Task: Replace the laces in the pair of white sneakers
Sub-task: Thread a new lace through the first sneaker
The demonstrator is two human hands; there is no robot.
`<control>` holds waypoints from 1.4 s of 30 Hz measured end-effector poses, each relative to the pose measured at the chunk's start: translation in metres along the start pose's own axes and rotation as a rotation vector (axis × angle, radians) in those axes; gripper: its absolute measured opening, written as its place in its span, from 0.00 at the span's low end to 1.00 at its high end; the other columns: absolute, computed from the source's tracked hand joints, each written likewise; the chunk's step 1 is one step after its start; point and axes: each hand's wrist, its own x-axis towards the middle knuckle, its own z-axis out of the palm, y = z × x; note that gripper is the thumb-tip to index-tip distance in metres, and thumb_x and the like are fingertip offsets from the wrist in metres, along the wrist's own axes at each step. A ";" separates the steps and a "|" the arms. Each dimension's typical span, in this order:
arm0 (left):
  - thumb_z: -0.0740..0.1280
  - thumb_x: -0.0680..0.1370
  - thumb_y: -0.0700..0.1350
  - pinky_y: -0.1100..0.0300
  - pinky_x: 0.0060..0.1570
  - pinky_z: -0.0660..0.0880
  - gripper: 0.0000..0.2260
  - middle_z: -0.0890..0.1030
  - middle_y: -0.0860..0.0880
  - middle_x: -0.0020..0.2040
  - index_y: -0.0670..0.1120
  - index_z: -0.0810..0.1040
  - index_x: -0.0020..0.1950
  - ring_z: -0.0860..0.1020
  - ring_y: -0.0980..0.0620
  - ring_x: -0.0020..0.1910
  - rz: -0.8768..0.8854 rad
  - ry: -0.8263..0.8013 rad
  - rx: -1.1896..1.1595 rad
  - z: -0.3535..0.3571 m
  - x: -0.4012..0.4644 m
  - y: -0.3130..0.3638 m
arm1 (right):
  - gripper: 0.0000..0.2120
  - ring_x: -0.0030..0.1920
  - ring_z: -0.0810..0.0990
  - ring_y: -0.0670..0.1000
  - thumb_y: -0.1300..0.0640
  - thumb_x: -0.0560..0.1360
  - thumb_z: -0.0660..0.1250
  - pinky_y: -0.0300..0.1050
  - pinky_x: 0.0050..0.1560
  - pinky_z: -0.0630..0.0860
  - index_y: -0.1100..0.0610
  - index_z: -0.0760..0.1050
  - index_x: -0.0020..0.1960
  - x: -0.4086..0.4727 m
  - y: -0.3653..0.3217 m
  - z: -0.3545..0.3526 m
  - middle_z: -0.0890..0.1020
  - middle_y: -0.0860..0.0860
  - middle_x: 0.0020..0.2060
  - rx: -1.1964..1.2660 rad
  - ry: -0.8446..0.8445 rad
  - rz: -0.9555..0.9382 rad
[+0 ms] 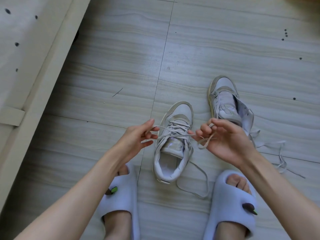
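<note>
Left hand (138, 135) raised above the floor, thumb and fingers pinching one end of a pale lace (174, 135). Right hand (223, 141) at the same height, fingers curled and gripping the other end, with a loop of it wound round the fingers and dangling under the palm. Between both hands, the lace stretched across the top of the near sneaker (173, 144), threaded in crosses through its eyelets. Standing upright on the grey wood-look floor (121, 66) between the two feet, toe pointing away, heel towards the body. From its right side, one slack loop of lace trailing over the floor beside the right slipper (232, 205). Further out and to the right, the second sneaker (225, 103), tongue pulled open and eyelets unlaced, just behind the right hand. Beside that shoe, a loose lace (277, 149) strewn in tangles on the floor. Lower down, both feet in pale slippers, the left slipper (121, 196) partly under the left forearm, each with a small dark-and-green charm on top. Along the left edge, a cream upholstered bed frame (34, 66) running diagonally.
</note>
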 end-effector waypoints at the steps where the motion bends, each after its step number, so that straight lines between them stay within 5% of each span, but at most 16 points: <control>1: 0.65 0.75 0.52 0.58 0.49 0.71 0.13 0.72 0.53 0.26 0.42 0.77 0.41 0.78 0.55 0.36 0.011 0.004 0.051 0.002 0.001 0.000 | 0.10 0.29 0.72 0.51 0.57 0.62 0.68 0.49 0.55 0.78 0.56 0.70 0.25 0.001 0.000 0.002 0.68 0.51 0.24 -0.010 0.024 0.020; 4: 0.67 0.75 0.49 0.59 0.46 0.70 0.10 0.70 0.54 0.23 0.46 0.76 0.36 0.76 0.54 0.34 0.053 0.007 0.042 0.011 0.002 0.002 | 0.15 0.23 0.59 0.48 0.59 0.67 0.60 0.41 0.32 0.74 0.54 0.64 0.23 0.005 -0.002 0.001 0.61 0.49 0.21 -0.090 0.166 0.074; 7: 0.66 0.76 0.44 0.58 0.46 0.70 0.12 0.70 0.52 0.25 0.46 0.71 0.33 0.75 0.55 0.34 0.058 0.006 -0.108 0.015 0.006 0.002 | 0.19 0.21 0.56 0.46 0.64 0.74 0.55 0.38 0.23 0.64 0.55 0.61 0.25 0.006 0.000 -0.008 0.59 0.50 0.21 -0.288 0.347 0.093; 11: 0.64 0.77 0.45 0.59 0.44 0.71 0.12 0.72 0.52 0.26 0.45 0.72 0.34 0.77 0.54 0.34 0.021 0.005 -0.077 0.013 0.004 -0.006 | 0.13 0.23 0.63 0.46 0.65 0.75 0.56 0.39 0.27 0.65 0.63 0.70 0.33 0.000 0.008 -0.005 0.71 0.47 0.21 -0.973 0.404 0.126; 15: 0.69 0.74 0.52 0.65 0.41 0.70 0.14 0.80 0.50 0.34 0.41 0.81 0.43 0.76 0.55 0.35 0.034 -0.077 0.439 0.013 -0.001 -0.006 | 0.11 0.32 0.76 0.45 0.56 0.75 0.59 0.38 0.33 0.71 0.57 0.71 0.34 0.004 0.007 0.006 0.82 0.47 0.32 -1.518 0.350 0.163; 18: 0.72 0.72 0.49 0.64 0.41 0.69 0.08 0.79 0.47 0.36 0.47 0.79 0.36 0.74 0.56 0.33 0.058 -0.068 0.568 0.017 0.001 -0.005 | 0.15 0.41 0.79 0.52 0.48 0.76 0.61 0.44 0.41 0.70 0.54 0.65 0.34 0.004 0.009 0.007 0.83 0.52 0.35 -1.704 0.330 0.147; 22: 0.69 0.75 0.44 0.66 0.41 0.71 0.10 0.77 0.52 0.32 0.47 0.76 0.34 0.74 0.57 0.35 0.110 -0.061 0.443 0.023 0.002 -0.009 | 0.18 0.34 0.77 0.47 0.38 0.73 0.64 0.40 0.33 0.66 0.52 0.68 0.37 -0.005 0.009 -0.003 0.78 0.48 0.28 -1.821 0.284 0.171; 26: 0.67 0.76 0.43 0.62 0.44 0.72 0.09 0.77 0.51 0.35 0.46 0.76 0.36 0.75 0.55 0.39 0.102 -0.019 0.321 0.021 -0.001 -0.018 | 0.13 0.33 0.72 0.46 0.38 0.69 0.68 0.40 0.34 0.66 0.47 0.80 0.38 -0.013 0.006 -0.010 0.76 0.45 0.28 -1.650 0.213 0.293; 29: 0.69 0.75 0.44 0.66 0.42 0.71 0.07 0.77 0.53 0.36 0.48 0.75 0.38 0.75 0.59 0.37 0.193 -0.018 0.435 0.022 -0.010 -0.025 | 0.07 0.39 0.75 0.47 0.45 0.71 0.69 0.43 0.41 0.69 0.47 0.82 0.40 -0.018 0.005 -0.011 0.82 0.48 0.36 -1.612 0.292 0.148; 33: 0.75 0.69 0.46 0.70 0.41 0.68 0.13 0.75 0.52 0.48 0.51 0.72 0.47 0.73 0.59 0.41 0.302 -0.042 0.787 0.027 -0.019 -0.043 | 0.07 0.37 0.73 0.49 0.51 0.74 0.68 0.41 0.38 0.66 0.50 0.80 0.38 -0.018 0.001 -0.001 0.80 0.54 0.35 -1.508 0.323 0.004; 37: 0.74 0.69 0.46 0.74 0.39 0.68 0.18 0.73 0.50 0.50 0.48 0.71 0.56 0.74 0.57 0.40 0.303 0.083 0.817 0.030 -0.020 -0.050 | 0.11 0.43 0.80 0.52 0.58 0.75 0.65 0.40 0.44 0.69 0.56 0.77 0.33 -0.014 -0.003 0.007 0.84 0.55 0.45 -1.213 0.406 -0.042; 39: 0.72 0.70 0.45 0.70 0.39 0.71 0.15 0.76 0.49 0.48 0.46 0.74 0.54 0.76 0.54 0.40 0.292 0.134 0.811 0.030 -0.020 -0.050 | 0.13 0.46 0.79 0.43 0.63 0.74 0.65 0.39 0.52 0.70 0.57 0.75 0.31 -0.015 -0.011 0.010 0.84 0.51 0.49 -1.052 0.498 -0.155; 42: 0.71 0.71 0.43 0.72 0.36 0.69 0.08 0.78 0.52 0.43 0.46 0.76 0.48 0.77 0.55 0.37 0.298 0.223 0.822 0.026 -0.019 -0.046 | 0.15 0.44 0.81 0.53 0.66 0.75 0.62 0.49 0.50 0.75 0.57 0.75 0.30 -0.018 -0.019 0.011 0.84 0.55 0.48 -0.882 0.474 -0.209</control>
